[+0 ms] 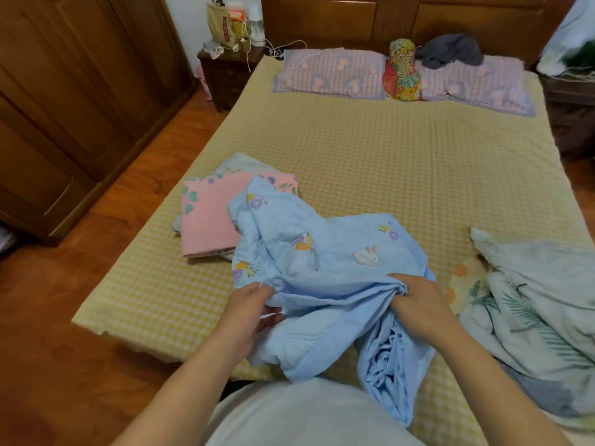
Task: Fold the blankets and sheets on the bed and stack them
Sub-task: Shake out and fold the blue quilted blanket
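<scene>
Both hands, left hand [249, 309] and right hand [415, 309], grip bunched, crumpled light-blue rabbit-print sheet [325, 268].

Both hands are bunched into the blue sheet [325, 272] at 6 o'clock, left hand [249, 312] pinching an edge, right hand [418, 312] gripping a gathered wad. Pink folded stack [209, 220] sits at 9 on the bed [386, 156], leafy blanket [541, 300] crumpled at 3.

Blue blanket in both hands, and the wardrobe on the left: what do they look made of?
Blue blanket: soft, matte woven fabric, probably cotton; it bunches into fine creases where the left hand and right hand grip it, with a stitched hem. Wardrobe: brown wood or wood veneer, semi-gloss, with panelled doors.
</scene>
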Motion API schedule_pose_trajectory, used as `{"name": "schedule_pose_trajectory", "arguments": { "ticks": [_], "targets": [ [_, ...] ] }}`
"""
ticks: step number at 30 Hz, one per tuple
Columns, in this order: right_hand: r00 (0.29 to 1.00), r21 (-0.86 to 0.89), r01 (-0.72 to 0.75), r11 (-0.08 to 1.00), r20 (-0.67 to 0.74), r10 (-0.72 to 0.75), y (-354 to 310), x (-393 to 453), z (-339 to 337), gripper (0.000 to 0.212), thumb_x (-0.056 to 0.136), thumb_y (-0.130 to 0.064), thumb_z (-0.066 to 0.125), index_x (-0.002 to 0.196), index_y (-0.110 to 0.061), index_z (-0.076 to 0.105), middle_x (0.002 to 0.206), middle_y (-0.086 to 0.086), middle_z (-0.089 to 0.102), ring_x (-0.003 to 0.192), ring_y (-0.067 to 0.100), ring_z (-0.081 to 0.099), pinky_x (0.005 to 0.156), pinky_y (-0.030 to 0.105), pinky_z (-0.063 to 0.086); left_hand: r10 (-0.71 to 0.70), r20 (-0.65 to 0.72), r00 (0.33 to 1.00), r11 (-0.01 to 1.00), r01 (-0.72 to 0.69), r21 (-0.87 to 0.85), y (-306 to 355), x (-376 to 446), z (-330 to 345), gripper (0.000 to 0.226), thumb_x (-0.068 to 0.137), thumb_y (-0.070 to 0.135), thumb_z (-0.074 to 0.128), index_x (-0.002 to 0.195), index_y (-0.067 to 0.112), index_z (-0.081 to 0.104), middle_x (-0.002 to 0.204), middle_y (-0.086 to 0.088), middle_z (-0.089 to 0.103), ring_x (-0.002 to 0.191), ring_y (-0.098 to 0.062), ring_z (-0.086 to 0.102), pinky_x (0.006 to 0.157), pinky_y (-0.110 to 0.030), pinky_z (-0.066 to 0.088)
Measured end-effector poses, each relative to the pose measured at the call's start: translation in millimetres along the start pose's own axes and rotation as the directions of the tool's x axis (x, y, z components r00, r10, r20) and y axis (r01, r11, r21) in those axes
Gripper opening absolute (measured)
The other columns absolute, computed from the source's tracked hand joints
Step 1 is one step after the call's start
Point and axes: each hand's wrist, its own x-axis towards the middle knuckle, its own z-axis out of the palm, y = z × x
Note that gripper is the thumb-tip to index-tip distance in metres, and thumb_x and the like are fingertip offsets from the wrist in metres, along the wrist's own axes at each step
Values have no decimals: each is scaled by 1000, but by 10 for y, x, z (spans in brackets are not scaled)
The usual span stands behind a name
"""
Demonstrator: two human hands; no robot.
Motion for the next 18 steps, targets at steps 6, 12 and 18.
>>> {"name": "schedule_pose_trajectory", "arguments": {
  "ticks": [6, 12, 18],
  "targets": [
    [1000, -62, 12, 998, -21, -14, -97, -44, 84, 13, 85, -13, 49, 73, -11, 54, 61, 2, 55, 57, 25, 49, 54, 39, 35, -28, 118, 993, 988, 10, 154, 154, -133, 90, 19, 92, -1, 48, 90, 7, 64, 65, -10, 56, 47, -15, 48, 44, -23, 39],
    [992, -135, -11, 991, -126, -6, -493, -27, 129, 27, 86, -10, 48, 61, -15, 37, 55, 2, 46, 54, 19, 40, 50, 34, 23, 561, 26, 828, 826, -561, 50, 696, -878, 46, 40, 89, -17, 42, 99, 4, 74, 82, -11, 72, 56, -29, 60, 51, -34, 53],
    [985, -100, -10, 995, -170, -7, -857, 224, 157, 27, 87, -20, 44, 63, -9, 48, 63, 7, 59, 63, 27, 55, 52, 36, 33, 13, -21, 1000, 987, -16, -160, -249, -812, -398, 37, 97, 19, 47, 92, 6, 81, 114, -18, 73, 104, -40, 60, 73, -38, 49]
  ]
}}
